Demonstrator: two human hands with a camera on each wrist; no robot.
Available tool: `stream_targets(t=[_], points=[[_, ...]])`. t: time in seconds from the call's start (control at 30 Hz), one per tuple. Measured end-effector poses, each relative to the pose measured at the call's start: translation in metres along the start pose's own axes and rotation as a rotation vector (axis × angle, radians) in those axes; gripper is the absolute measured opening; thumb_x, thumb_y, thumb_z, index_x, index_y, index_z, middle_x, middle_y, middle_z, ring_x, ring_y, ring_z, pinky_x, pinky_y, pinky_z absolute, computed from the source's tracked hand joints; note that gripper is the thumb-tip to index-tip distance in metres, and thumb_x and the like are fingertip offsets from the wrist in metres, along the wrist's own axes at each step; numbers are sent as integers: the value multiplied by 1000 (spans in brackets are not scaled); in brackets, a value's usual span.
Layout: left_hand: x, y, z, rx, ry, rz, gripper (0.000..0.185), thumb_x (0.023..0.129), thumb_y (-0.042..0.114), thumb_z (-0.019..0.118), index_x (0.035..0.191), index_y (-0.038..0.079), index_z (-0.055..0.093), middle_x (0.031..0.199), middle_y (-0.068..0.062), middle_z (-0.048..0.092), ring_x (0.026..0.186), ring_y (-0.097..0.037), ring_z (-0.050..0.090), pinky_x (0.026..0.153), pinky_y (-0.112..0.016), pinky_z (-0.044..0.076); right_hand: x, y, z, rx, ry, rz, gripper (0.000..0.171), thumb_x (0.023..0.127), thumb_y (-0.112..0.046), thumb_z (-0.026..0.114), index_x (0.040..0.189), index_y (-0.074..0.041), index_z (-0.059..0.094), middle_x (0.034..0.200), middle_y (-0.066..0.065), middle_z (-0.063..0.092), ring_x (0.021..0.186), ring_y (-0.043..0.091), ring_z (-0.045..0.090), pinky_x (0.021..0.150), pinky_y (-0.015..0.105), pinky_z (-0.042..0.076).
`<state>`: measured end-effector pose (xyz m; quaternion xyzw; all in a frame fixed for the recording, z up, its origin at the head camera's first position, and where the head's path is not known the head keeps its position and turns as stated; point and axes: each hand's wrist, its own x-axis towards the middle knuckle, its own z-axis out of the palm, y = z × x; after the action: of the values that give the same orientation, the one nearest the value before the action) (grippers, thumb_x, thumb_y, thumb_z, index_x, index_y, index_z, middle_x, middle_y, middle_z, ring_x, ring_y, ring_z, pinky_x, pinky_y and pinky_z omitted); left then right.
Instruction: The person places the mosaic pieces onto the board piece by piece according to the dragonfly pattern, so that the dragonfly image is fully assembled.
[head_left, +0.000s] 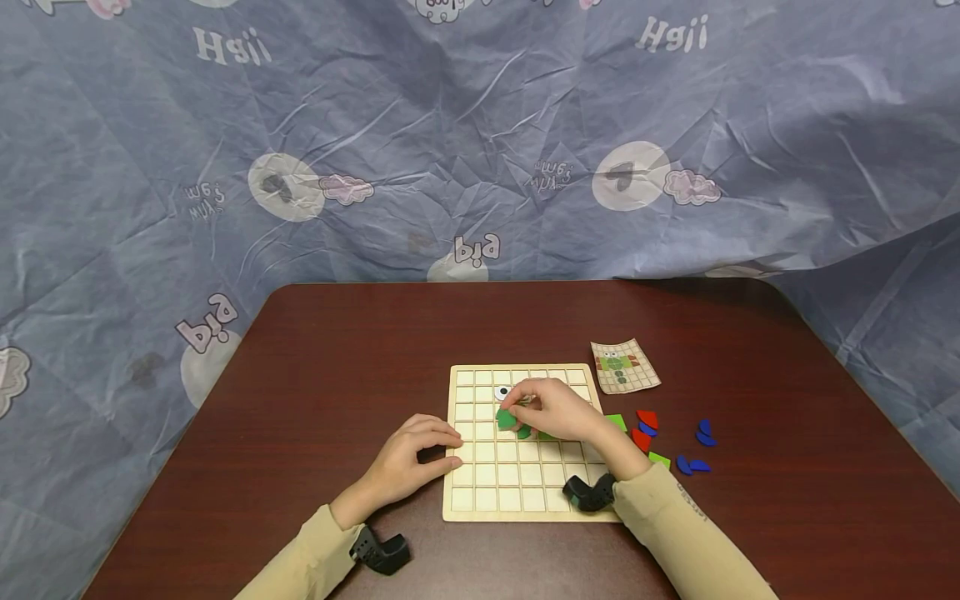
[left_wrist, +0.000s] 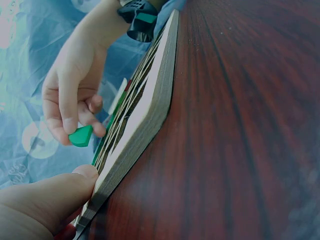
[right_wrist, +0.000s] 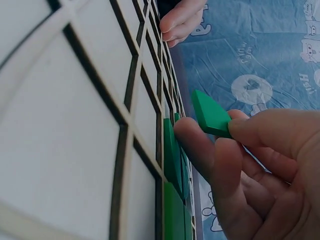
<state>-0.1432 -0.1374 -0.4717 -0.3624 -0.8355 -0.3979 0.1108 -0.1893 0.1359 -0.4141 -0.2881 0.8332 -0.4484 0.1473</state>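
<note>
Grid board (head_left: 517,467) is taken as the landmark: a small green piece (head_left: 506,418) is pinched between thumb and fingertips of the right hand (head_left: 555,410) and is held just above the board's upper middle cells, apart from the surface, as is shown in the left wrist view (left_wrist: 81,135). Green pieces already seated (right_wrist: 172,160) are seen directly beneath it. An eye piece (head_left: 502,392) lies just beyond it on the board. The left hand (head_left: 408,462) is rested at the board's left edge, fingers loosely curled with the tips touching the rim and nothing grasped. The right hand is plainly the nearer. Loose red and blue pieces (head_left: 675,437) and a pattern card (head_left: 624,366) lie off the board's right side.
</note>
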Motion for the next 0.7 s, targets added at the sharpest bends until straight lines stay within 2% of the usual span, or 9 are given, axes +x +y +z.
stream_targets(t=[0.13,0.23,0.43,0.53,0.7], points=[[0,0,0,-3,-6,-9,21,83,25,74,101,14,72,106,7,63,106,-11,52,89,-29,46,0,0,2,47,0,18,16,94,-2,53,106,0,64,91,16,63,72,28,66,55,40,56],[0,1,0,-6,-10,-13,21,83,25,73,101,14,72,106,7,63,106,-11,52,89,-30,46,0,0,2,32,0,8,18,92,1,54,107,-1,64,91,15,64,72,27,66,55,39,56],[0,0,0,-4,-7,-14,21,83,25,73,101,14,72,106,7,63,106,-11,52,88,-30,47,0,2,1,-92,6,-51,22,90,-6,59,110,-6,68,86,2,67,68,11,59,56,24,49],[0,0,0,-4,-5,-10,21,83,25,73,101,14,72,106,7,63,106,-12,52,87,-31,47,1,4,1,-118,-10,-69,24,90,-8,61,113,-6,68,85,-1,67,69,8,57,57,23,45],[0,0,0,-5,-4,-11,20,83,24,73,101,14,72,106,7,63,106,-11,52,88,-30,47,2,5,2,-123,-22,-58,20,90,-10,63,109,-9,70,89,-3,69,71,7,58,61,23,48]])
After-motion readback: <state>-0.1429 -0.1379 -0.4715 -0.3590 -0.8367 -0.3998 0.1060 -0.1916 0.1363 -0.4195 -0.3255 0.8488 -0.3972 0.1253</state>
